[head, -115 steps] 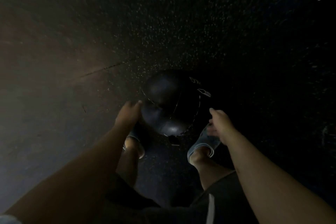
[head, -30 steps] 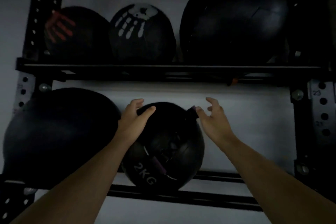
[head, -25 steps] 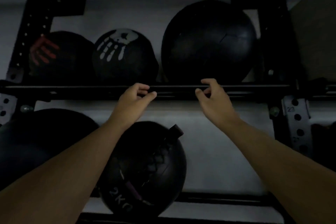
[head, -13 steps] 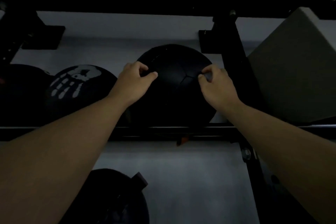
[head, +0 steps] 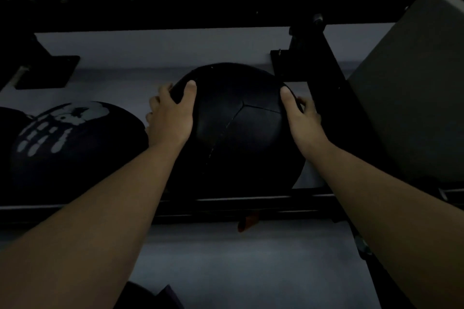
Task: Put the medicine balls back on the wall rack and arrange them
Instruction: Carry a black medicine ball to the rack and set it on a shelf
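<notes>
Large black medicine ball (head: 241, 130) on upper rack rail (head: 251, 199), clasped between left hand (head: 170, 118) and right hand (head: 300, 118), fingers spread.

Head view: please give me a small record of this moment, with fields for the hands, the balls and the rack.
left hand: left hand pressed on the left side of the large plain black medicine ball
right hand: right hand pressed on its right side
ball position: resting on the black metal rack rail, upper shelf
neighbour: black ball with white handprint, to its left on the same shelf
right of ball: black rack upright
lighting: dim
</notes>
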